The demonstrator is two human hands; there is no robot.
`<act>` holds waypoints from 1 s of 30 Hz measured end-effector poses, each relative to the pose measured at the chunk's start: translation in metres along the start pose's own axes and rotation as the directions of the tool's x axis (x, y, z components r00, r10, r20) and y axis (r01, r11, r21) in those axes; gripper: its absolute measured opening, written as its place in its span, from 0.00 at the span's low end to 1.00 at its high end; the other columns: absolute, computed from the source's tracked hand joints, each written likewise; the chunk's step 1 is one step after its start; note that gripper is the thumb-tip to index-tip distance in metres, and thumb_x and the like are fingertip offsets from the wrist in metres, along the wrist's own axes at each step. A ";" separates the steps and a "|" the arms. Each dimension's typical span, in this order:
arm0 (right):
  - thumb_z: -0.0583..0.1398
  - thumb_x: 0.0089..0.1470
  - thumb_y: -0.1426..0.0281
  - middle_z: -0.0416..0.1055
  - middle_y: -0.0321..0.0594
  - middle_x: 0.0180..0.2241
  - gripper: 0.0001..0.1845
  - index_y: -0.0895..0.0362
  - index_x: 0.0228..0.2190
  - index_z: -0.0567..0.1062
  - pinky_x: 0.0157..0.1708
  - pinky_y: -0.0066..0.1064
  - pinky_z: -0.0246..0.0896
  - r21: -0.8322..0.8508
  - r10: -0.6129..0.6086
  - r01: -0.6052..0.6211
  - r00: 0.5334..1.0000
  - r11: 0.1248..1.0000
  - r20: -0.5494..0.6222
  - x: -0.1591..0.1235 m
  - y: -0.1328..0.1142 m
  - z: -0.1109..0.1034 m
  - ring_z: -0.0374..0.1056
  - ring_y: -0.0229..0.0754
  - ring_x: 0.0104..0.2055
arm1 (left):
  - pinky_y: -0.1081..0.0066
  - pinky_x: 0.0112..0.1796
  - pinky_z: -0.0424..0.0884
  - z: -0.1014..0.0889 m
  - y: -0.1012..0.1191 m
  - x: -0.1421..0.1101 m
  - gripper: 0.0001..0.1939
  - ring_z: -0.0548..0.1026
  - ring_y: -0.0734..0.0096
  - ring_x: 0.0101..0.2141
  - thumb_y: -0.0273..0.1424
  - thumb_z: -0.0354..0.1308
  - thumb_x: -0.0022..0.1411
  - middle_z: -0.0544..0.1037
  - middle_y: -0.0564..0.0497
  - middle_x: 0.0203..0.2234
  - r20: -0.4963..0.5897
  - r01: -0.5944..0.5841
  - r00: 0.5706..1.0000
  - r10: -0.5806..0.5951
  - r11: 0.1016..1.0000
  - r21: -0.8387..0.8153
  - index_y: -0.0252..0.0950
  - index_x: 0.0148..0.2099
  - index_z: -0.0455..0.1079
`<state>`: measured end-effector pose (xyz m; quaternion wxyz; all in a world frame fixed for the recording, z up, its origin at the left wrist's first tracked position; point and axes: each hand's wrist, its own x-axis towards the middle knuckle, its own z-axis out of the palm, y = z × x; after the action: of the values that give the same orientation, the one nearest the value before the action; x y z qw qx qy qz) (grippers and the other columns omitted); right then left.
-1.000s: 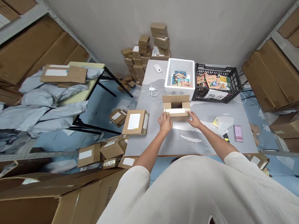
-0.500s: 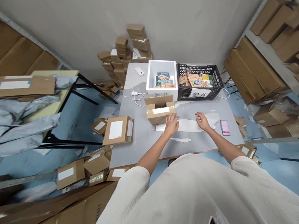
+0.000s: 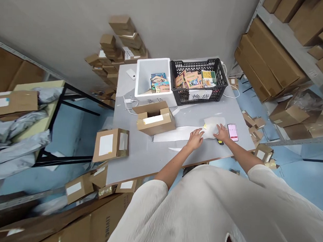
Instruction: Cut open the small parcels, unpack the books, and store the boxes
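Note:
My left hand [image 3: 195,138] rests its fingertips on a long white sheet of wrapping [image 3: 174,133] that lies across the table. My right hand [image 3: 222,133] touches a whitish, partly see-through packing piece [image 3: 214,125] at the sheet's right end, its fingers apart. Between the hands a small yellow patch [image 3: 205,125] shows at the edge of that piece. Under my right hand a black and yellow object [image 3: 220,142] pokes out, mostly covered. An open cardboard box [image 3: 157,123] with a white label stands left of my hands, at the sheet's left end.
A white foam box [image 3: 152,81] and a black crate [image 3: 197,89] with booklets stand at the table's back. A phone with a lit screen [image 3: 233,132] lies right. Another labelled carton [image 3: 110,145] sits at the left edge. Stacked boxes [image 3: 122,44] line the wall.
My left hand has left the open box and moved right onto the white sheet. My right hand now touches the packing piece. The view has shifted to the right.

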<state>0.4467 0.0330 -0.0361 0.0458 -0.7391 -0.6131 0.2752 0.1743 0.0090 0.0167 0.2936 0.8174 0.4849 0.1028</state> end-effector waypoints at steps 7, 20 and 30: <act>0.64 0.64 0.63 0.59 0.58 0.73 0.35 0.57 0.69 0.68 0.68 0.50 0.50 -0.342 -0.179 0.217 0.974 0.914 0.140 0.003 0.010 0.031 0.57 0.64 0.70 | 0.45 0.67 0.64 0.030 0.015 0.011 0.26 0.61 0.47 0.72 0.30 0.55 0.73 0.62 0.41 0.75 0.106 0.109 0.988 -0.112 0.993 0.037 0.43 0.70 0.69; 0.53 0.67 0.80 0.75 0.59 0.57 0.24 0.60 0.58 0.79 0.54 0.45 0.53 -0.318 -0.406 0.438 0.899 0.841 0.166 0.005 0.013 0.021 0.64 0.60 0.56 | 0.45 0.66 0.65 0.059 0.024 0.022 0.28 0.63 0.45 0.71 0.29 0.55 0.72 0.62 0.38 0.75 0.171 0.142 0.974 -0.147 0.989 0.037 0.40 0.72 0.67; 0.53 0.63 0.80 0.79 0.54 0.48 0.22 0.58 0.51 0.81 0.56 0.44 0.58 -0.132 -0.487 0.481 0.873 0.867 -0.015 0.004 -0.027 -0.008 0.69 0.57 0.52 | 0.51 0.64 0.70 0.044 0.017 0.039 0.27 0.73 0.50 0.65 0.31 0.52 0.76 0.72 0.38 0.69 -0.015 0.092 0.996 -0.093 0.994 -0.065 0.37 0.74 0.65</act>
<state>0.4274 0.0450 -0.0198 0.0816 -0.5696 -0.7934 0.1985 0.2267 0.0191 -0.0132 0.3196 0.7832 0.5213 0.1122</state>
